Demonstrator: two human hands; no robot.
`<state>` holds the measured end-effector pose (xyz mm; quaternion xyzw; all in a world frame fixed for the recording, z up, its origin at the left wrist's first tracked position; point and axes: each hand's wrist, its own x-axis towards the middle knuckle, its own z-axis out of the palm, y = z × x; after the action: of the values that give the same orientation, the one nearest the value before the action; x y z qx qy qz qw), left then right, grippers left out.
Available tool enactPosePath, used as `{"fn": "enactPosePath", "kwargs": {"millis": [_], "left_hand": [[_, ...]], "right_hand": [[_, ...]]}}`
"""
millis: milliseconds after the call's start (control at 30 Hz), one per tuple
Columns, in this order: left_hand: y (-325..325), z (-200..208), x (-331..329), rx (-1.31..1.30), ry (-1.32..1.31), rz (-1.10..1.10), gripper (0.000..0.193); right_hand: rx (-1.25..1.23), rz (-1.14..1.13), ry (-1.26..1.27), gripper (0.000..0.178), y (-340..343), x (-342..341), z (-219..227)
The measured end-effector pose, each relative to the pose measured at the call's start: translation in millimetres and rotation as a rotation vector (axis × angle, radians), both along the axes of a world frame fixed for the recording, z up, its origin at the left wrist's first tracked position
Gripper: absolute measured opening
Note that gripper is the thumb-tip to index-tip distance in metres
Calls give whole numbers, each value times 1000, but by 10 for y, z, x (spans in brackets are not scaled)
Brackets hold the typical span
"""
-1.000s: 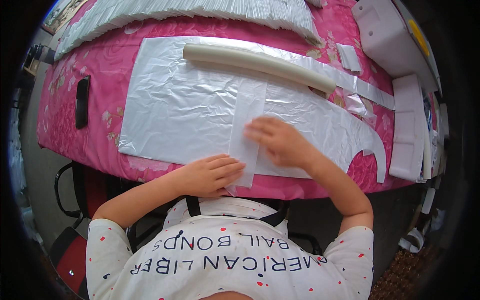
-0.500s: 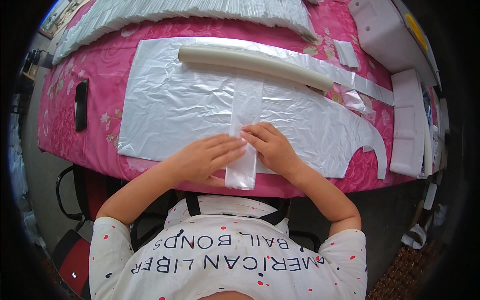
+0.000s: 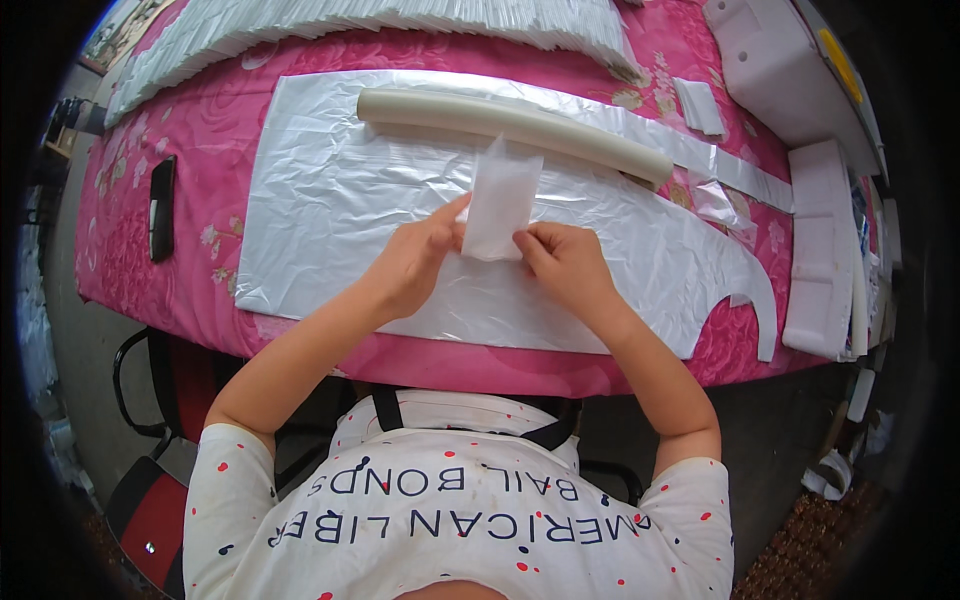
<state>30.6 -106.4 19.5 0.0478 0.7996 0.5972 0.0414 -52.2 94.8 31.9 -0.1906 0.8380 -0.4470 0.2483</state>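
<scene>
A folded white plastic apron (image 3: 502, 205), now a short flat packet, is held up between my hands over the middle of the table. My left hand (image 3: 415, 262) grips its lower left edge, with the fingers partly hidden behind it. At the lower right corner my right hand (image 3: 570, 265) pinches the film between thumb and curled fingers. Beneath them lies a spread, crinkled white plastic apron (image 3: 340, 210), its neck cut-out and straps toward the right. A long cream-coloured tube (image 3: 510, 127) rests across its far part.
Pink flowered cloth (image 3: 120, 240) covers the table. A black phone-like object (image 3: 162, 210) lies at left. Rows of folded white packets (image 3: 370, 22) line the far edge, and a small white stack (image 3: 700, 107) sits far right. White foam boxes (image 3: 815, 245) stand at the right edge.
The long folded strip that lay across the apron has been doubled into a shorter packet and lifted. Both hands have moved apart to its two sides, the left one away from the near edge.
</scene>
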Motion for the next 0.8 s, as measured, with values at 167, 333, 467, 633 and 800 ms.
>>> {"fn": "enactPosePath", "kwargs": {"millis": [167,333,467,633,800], "left_hand": [[131,16,-7,-409,334,110,60],[320,-142,36,-841,326,-108,68],[326,-122,2,-857,305,-111,70],[310,-66,-81,-825,362,-33,66],[292,-103,-211,-894,465,23,53]], "right_hand": [[52,-9,-279,25,-67,-219,14],[50,-82,-388,23,-121,-247,77],[197,2,87,23,-91,-126,117],[135,342,1000,46,36,-118,-24],[39,543,907,40,83,-365,-127]]}}
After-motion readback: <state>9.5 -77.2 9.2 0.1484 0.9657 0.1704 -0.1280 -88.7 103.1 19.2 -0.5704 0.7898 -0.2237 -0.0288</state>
